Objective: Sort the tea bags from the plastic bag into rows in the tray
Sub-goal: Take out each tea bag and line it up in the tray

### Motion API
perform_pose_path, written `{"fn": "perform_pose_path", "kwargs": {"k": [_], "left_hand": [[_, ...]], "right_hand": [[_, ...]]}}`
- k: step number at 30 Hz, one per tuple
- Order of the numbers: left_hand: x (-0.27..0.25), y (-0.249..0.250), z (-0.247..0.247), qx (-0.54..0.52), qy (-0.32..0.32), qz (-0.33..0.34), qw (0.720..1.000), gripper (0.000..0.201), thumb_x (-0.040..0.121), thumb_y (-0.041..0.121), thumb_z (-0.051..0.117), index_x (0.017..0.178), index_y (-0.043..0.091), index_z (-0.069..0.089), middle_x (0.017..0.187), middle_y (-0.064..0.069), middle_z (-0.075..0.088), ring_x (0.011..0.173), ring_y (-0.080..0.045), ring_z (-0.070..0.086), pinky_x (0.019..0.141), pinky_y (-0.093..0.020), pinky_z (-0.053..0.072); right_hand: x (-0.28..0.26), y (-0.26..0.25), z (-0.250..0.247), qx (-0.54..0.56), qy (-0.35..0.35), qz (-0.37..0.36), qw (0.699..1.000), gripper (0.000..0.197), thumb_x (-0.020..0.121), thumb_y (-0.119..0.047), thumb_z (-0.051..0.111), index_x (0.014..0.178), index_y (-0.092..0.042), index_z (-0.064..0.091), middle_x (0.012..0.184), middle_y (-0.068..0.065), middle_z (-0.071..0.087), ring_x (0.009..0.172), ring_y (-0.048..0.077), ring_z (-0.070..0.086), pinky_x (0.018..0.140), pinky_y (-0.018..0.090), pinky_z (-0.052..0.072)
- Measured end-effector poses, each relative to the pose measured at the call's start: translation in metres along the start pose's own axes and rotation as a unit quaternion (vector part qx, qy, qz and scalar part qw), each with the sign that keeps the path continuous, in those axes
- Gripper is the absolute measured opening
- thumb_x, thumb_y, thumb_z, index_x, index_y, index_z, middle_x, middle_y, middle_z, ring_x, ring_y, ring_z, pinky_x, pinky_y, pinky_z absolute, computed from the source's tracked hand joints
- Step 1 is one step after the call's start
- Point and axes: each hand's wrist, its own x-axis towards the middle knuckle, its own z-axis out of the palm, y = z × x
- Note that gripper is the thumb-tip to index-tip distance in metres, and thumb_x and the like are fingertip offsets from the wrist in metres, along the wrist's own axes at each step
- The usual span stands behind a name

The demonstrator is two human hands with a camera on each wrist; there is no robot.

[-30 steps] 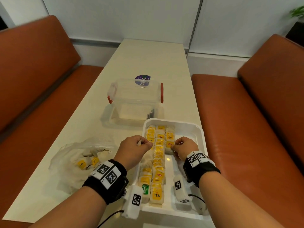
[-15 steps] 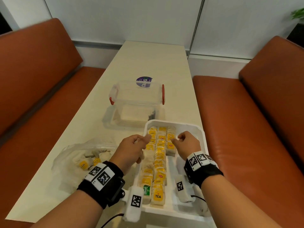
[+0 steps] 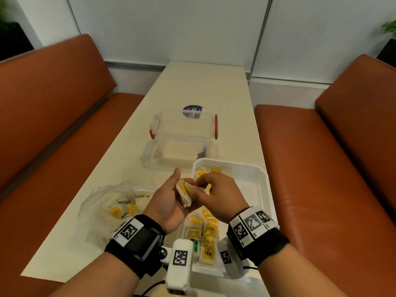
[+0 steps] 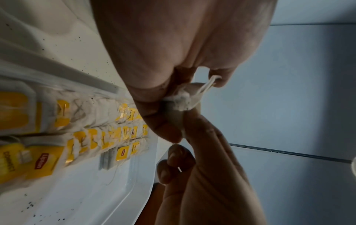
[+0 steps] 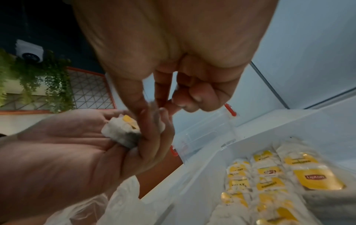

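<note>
Tray (image 3: pixel 260 185) holds three partly filled rows of tea bags (image 3: pixel 209 229); its right side is bare. Left hand (image 3: pixel 169 202) cups a small stack of bags (image 3: pixel 184 192) above the tray's left edge, right hand (image 3: pixel 216 197) pinching one off it. Plastic bag (image 3: pixel 116 205) left of tray has more, so I'd call it roughly half done.
</note>
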Motion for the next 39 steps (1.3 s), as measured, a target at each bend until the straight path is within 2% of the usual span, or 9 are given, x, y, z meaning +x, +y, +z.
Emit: {"fn": "perform_pose_path", "kwargs": {"k": [6,10,14,22,23,27,29,33,39], "left_hand": [[0.0,-0.004,-0.003,0.052,0.023,-0.013,0.998,0.063,0.093,0.056,0.044,0.116,0.0,0.062,0.108,-0.016,0.069,0.085,-0.027,0.067,0.066,-0.036,0.055],[0.0,-0.002,-0.007,0.084,0.095,0.0,0.992,0.031,0.085,0.045,0.063,0.081,0.015,0.057,0.078,-0.004,0.058,0.062,-0.02,0.056,0.049,-0.028,0.043],[-0.002,0.005,-0.011,0.22,0.094,0.098,0.966,0.023,0.084,0.034,0.068,0.083,0.015,0.055,0.074,-0.001,0.05,0.051,-0.013,0.04,0.046,-0.025,0.033],[-0.009,0.01,0.0,0.587,-0.029,0.268,0.763,0.014,0.084,0.02,0.072,0.085,0.032,0.066,0.068,0.019,0.057,0.057,0.009,0.05,0.059,-0.01,0.035],[-0.01,0.009,0.004,0.577,-0.039,0.267,0.771,0.013,0.086,0.017,0.069,0.08,0.028,0.066,0.059,0.021,0.057,0.053,0.008,0.049,0.056,-0.009,0.034],[-0.006,0.001,0.009,0.369,-0.021,0.205,0.906,0.019,0.09,0.014,0.063,0.074,0.022,0.071,0.057,0.009,0.046,0.048,-0.007,0.036,0.049,-0.024,0.034],[-0.002,-0.003,0.01,0.324,0.001,0.204,0.924,0.017,0.09,0.013,0.064,0.077,0.021,0.07,0.055,0.01,0.047,0.05,-0.008,0.035,0.047,-0.026,0.032],[0.003,-0.005,0.009,0.339,0.014,0.192,0.921,0.005,0.086,0.015,0.069,0.082,0.019,0.07,0.055,0.01,0.046,0.049,-0.009,0.037,0.047,-0.026,0.033],[0.015,-0.002,-0.021,0.496,0.103,0.174,0.844,0.011,0.084,0.026,0.072,0.085,0.016,0.07,0.067,0.012,0.057,0.052,-0.003,0.044,0.051,-0.023,0.036]], "right_hand": [[0.003,0.005,-0.013,0.054,-0.041,0.034,0.997,0.005,0.092,-0.027,0.058,0.088,-0.025,0.061,0.08,-0.012,0.06,0.068,0.003,0.055,0.066,0.02,0.044],[0.006,0.006,-0.028,0.082,-0.063,0.032,0.994,0.008,0.094,-0.023,0.056,0.09,-0.021,0.063,0.074,-0.011,0.06,0.061,0.002,0.054,0.064,0.02,0.046],[0.008,0.008,-0.041,0.061,-0.084,0.017,0.994,0.01,0.092,-0.024,0.059,0.087,-0.029,0.067,0.074,-0.015,0.061,0.062,-0.008,0.052,0.067,0.015,0.041],[0.014,-0.005,-0.057,-0.052,-0.144,-0.018,0.988,0.015,0.086,-0.032,0.068,0.101,-0.032,0.067,0.08,-0.016,0.061,0.067,-0.007,0.053,0.063,0.009,0.036],[0.015,-0.005,-0.056,-0.034,-0.123,-0.015,0.992,0.016,0.084,-0.031,0.07,0.1,-0.031,0.066,0.08,-0.015,0.063,0.067,-0.006,0.054,0.064,0.011,0.038],[0.011,0.003,-0.049,0.061,-0.036,-0.001,0.997,0.021,0.084,-0.041,0.068,0.101,-0.03,0.065,0.09,-0.012,0.066,0.068,-0.003,0.055,0.067,0.017,0.045],[0.007,0.011,-0.041,0.106,-0.031,0.019,0.994,0.018,0.086,-0.039,0.067,0.099,-0.028,0.067,0.092,-0.01,0.069,0.071,0.003,0.059,0.071,0.024,0.05],[0.004,0.03,-0.03,0.164,0.002,0.043,0.986,0.005,0.088,-0.022,0.065,0.085,-0.023,0.068,0.08,-0.006,0.068,0.067,0.008,0.057,0.067,0.029,0.047],[0.008,0.09,-0.027,0.05,0.014,0.164,0.985,0.023,0.09,-0.024,0.062,0.068,-0.026,0.057,0.068,-0.007,0.058,0.068,0.016,0.053,0.07,0.034,0.046]]}}
